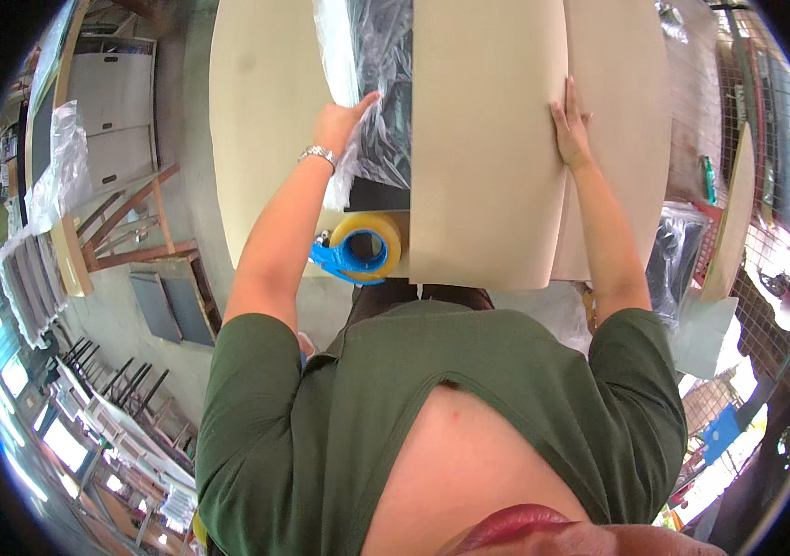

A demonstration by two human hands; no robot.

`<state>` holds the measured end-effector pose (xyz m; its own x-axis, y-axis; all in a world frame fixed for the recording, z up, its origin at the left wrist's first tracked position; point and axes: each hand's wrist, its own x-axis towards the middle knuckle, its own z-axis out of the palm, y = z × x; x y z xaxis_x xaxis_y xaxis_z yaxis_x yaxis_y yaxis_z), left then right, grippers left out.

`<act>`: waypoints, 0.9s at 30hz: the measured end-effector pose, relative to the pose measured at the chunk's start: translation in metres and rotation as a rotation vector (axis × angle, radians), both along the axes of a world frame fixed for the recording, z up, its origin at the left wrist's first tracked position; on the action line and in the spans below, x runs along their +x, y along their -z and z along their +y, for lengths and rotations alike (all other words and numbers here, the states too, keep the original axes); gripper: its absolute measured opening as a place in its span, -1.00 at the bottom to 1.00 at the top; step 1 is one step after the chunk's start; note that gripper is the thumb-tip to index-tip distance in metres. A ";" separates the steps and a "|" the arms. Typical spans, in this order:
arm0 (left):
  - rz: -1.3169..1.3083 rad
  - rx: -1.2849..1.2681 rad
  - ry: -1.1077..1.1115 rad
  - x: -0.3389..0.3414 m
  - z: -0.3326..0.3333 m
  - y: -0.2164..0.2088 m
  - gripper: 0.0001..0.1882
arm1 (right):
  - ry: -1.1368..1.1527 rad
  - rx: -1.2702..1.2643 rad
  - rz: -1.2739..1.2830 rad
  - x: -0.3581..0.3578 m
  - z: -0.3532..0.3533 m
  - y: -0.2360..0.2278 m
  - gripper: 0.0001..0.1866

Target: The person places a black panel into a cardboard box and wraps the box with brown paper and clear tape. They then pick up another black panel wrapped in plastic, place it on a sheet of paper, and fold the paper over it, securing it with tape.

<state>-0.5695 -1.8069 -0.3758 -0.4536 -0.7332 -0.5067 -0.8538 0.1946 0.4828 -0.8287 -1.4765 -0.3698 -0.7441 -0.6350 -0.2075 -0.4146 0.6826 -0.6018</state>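
Note:
A dark panel (390, 56) in clear plastic wrap lies between two sides of a large tan cardboard sheet (488, 139). My left hand (337, 128) is closed on the wrapped panel's white left edge, its thumb stretched over the plastic and its other fingers hidden. On the right part of the cardboard, beside a long fold, my right hand (572, 134) rests flat with fingers spread. Close to my body, a blue tape dispenser (344, 264) with a wide yellowish roll of tape (386, 232) lies below the wrapped panel's near end.
Wooden trestle legs (140, 218) and dark boards (172, 301) stand on the floor to the left, near a grey drawer cabinet (112, 116). Plastic-wrapped dark items (678, 246) and a curved tan board (729, 222) are on the right, before wire mesh.

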 end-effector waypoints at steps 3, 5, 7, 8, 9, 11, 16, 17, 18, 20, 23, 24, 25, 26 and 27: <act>0.019 -0.125 0.177 0.017 -0.020 0.028 -0.01 | 0.038 -0.106 0.030 0.020 -0.024 -0.012 -0.24; 0.040 -0.161 0.209 0.020 -0.020 0.041 0.00 | -0.008 -0.060 0.147 0.019 -0.023 -0.009 -0.22; 0.059 -0.153 0.184 0.013 -0.017 0.042 0.01 | -0.025 -0.035 0.221 0.018 -0.019 -0.008 -0.15; 0.064 -0.152 0.176 0.010 -0.015 0.042 0.01 | -0.034 -0.024 0.258 0.018 -0.018 -0.008 -0.12; 0.058 -0.163 0.178 0.011 -0.015 0.041 0.01 | -0.108 0.054 0.349 0.019 -0.020 -0.010 -0.10; 0.023 -0.173 0.183 0.013 -0.016 0.039 0.01 | -0.256 0.209 0.531 0.022 -0.027 -0.015 -0.05; -0.117 -0.111 0.054 -0.007 0.001 0.002 0.02 | -0.256 0.310 0.548 0.025 -0.027 -0.029 0.01; -0.115 -0.095 0.046 -0.013 0.003 -0.008 0.02 | -0.255 0.369 0.573 0.027 -0.028 -0.033 0.01; -0.127 -0.077 0.028 -0.008 0.005 -0.014 0.02 | -0.265 0.416 0.558 0.032 -0.031 -0.037 0.01; -0.129 -0.078 0.057 -0.003 0.005 -0.024 0.02 | -0.292 0.509 0.528 0.037 -0.039 -0.048 0.01; -0.228 -0.280 0.240 0.010 0.011 -0.041 -0.08 | -0.287 0.462 0.533 0.042 -0.043 -0.048 0.00; -0.149 -0.407 0.271 0.018 0.018 -0.053 -0.16 | -0.290 0.461 0.536 0.043 -0.042 -0.046 0.00; -0.061 -0.537 0.312 0.025 0.026 -0.066 -0.24 | -0.281 0.462 0.543 0.041 -0.041 -0.043 -0.01; 0.029 -0.666 0.355 0.035 0.036 -0.080 -0.32 | -0.271 0.463 0.549 0.041 -0.039 -0.038 -0.01; 0.171 -0.661 0.323 0.046 0.044 -0.099 -0.54 | -0.258 0.403 0.552 0.036 -0.036 -0.033 -0.01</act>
<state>-0.5235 -1.7627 -0.2766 -0.7302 -0.6774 0.0889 -0.6290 0.7174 0.2994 -0.7930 -1.5123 -0.3363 -0.6446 -0.7579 -0.1001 -0.7628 0.6464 0.0185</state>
